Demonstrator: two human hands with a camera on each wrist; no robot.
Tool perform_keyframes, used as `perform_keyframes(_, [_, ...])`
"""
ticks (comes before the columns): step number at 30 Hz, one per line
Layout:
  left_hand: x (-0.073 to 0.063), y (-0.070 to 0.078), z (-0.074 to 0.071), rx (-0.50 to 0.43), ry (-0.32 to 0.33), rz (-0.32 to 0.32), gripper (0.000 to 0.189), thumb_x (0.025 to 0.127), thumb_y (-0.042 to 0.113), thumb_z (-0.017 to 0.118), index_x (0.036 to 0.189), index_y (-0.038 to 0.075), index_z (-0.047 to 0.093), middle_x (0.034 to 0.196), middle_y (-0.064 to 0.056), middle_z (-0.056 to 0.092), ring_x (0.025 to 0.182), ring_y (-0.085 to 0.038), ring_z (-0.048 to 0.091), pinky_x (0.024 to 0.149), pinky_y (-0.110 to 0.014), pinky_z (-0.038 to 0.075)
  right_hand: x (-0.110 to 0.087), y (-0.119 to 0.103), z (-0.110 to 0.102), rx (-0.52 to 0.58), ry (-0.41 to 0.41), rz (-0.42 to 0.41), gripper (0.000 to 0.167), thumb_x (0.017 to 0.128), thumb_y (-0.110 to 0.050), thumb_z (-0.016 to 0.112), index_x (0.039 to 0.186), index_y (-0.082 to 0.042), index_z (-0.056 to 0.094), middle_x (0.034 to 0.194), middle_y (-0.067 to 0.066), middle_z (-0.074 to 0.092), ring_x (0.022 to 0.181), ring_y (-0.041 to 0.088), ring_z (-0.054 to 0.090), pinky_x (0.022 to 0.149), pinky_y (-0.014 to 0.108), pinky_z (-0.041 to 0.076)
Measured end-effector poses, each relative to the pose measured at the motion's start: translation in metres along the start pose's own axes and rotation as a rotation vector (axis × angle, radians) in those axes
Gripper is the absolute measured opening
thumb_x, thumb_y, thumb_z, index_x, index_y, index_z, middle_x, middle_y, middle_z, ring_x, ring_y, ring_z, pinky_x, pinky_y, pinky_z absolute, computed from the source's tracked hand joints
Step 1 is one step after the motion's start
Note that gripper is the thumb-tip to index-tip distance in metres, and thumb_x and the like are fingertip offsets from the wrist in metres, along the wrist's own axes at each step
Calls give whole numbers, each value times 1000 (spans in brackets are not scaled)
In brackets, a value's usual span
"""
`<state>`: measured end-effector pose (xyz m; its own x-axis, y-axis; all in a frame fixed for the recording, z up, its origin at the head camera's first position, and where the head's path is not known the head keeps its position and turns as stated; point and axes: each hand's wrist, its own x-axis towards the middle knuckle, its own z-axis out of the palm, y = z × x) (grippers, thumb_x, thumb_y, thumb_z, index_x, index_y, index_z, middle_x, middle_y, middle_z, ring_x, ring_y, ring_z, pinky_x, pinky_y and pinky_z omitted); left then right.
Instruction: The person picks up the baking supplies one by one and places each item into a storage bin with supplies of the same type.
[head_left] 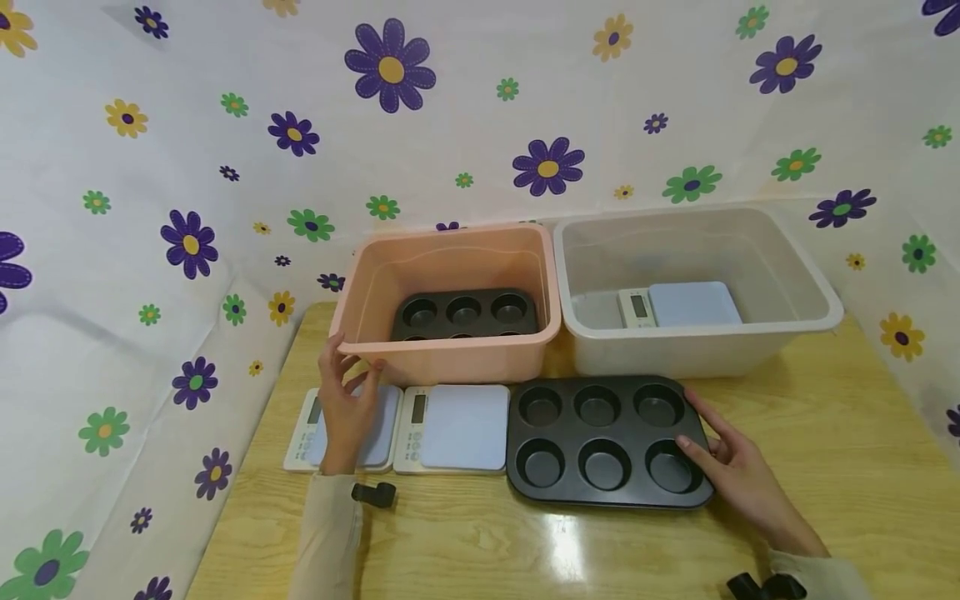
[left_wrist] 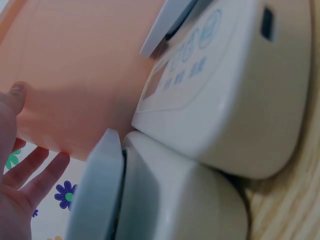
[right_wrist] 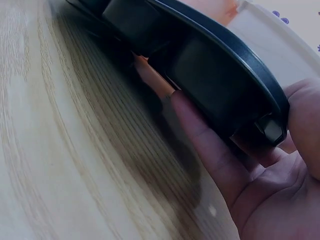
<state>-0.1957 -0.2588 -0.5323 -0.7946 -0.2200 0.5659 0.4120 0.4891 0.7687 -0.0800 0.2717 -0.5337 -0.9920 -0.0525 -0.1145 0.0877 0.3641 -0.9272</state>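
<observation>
My left hand [head_left: 348, 412] grips the front left corner of a pink plastic tub [head_left: 465, 360], its thumb against the front wall in the left wrist view and its fingers round the side. Below that hand lies a white kitchen scale [head_left: 384, 433], partly covered by it; a second kitchen scale [head_left: 465, 429] sits beside it. My right hand [head_left: 750, 483] holds the right end of a dark six-cup muffin pan [head_left: 602, 436], thumb on top. In the right wrist view, fingers [right_wrist: 210, 145] reach under the pan, whose near edge is raised off the wooden table.
Inside the pink tub lies another dark muffin pan [head_left: 487, 312]. To its right stands a whitish tub [head_left: 682, 354] with a kitchen scale [head_left: 693, 304] in it. A flower-patterned sheet [head_left: 465, 117] hangs behind the wooden table [head_left: 450, 542]. Both wrists wear black straps.
</observation>
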Motion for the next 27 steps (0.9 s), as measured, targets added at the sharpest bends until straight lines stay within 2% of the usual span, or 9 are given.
perform_keyframes(5, [0, 0, 0, 4, -9, 0, 81, 94, -7, 80, 162, 8, 39, 151, -28, 59, 124, -42, 68, 95, -15, 60, -2, 3, 1, 23, -1, 17, 77, 112, -18, 64, 176, -21, 22, 95, 1, 83, 75, 9, 76, 62, 26, 61])
perform_keyframes(11, [0, 0, 0, -1, -9, 2, 80, 94, -6, 80, 161, 10, 40, 152, -27, 59, 125, -41, 68, 95, -16, 61, -4, 2, -1, 71, -15, 21, 78, 112, -15, 64, 177, -22, 21, 95, -1, 84, 78, 11, 79, 65, 27, 64])
perform_keyframes(17, [0, -1, 0, -7, 0, 17, 80, 93, -7, 81, 161, 8, 41, 149, -27, 61, 124, -39, 69, 94, -15, 61, -8, -6, -5, 46, -6, 64, 79, 111, -19, 66, 176, -29, 22, 77, 1, 74, 64, 10, 67, 52, 28, 50])
perform_keyframes(24, [0, -1, -1, 4, 12, 23, 81, 92, -9, 82, 161, 7, 42, 148, -27, 62, 123, -40, 70, 94, -12, 59, -14, -16, -13, 73, -29, 26, 80, 112, -15, 64, 176, -32, 21, 89, 0, 82, 75, 13, 77, 62, 28, 62])
perform_keyframes(27, [0, -1, -1, 2, 2, 22, 82, 92, -9, 81, 161, 7, 41, 149, -27, 61, 123, -41, 69, 94, -13, 59, -17, -20, -17, 77, -32, 15, 81, 111, -13, 64, 176, -33, 20, 89, 0, 83, 76, 13, 78, 63, 27, 62])
